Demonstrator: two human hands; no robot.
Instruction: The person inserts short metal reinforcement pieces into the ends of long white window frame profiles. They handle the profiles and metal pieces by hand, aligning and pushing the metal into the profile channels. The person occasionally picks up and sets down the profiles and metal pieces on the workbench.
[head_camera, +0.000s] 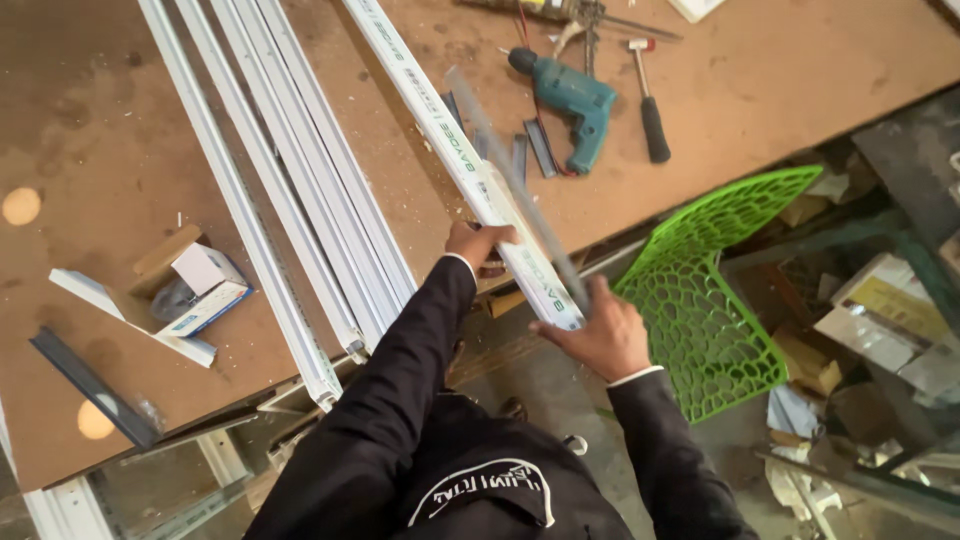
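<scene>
A long white plastic window profile (440, 130) lies slanted on the brown workbench (120, 150), its near end over the bench edge. My left hand (478, 243) grips that profile from the left, close to its end. My right hand (603, 335) holds a thin grey metal strip (510, 170) that lies along the profile's top, blurred by motion. Both arms wear dark sleeves.
Several more white profiles (290, 190) lie to the left. A teal power drill (572, 105), a hammer (650, 105) and short dark strips sit at the back. A small open box (200, 285) is at left. A green mesh chair (715, 280) and scrap lie at right.
</scene>
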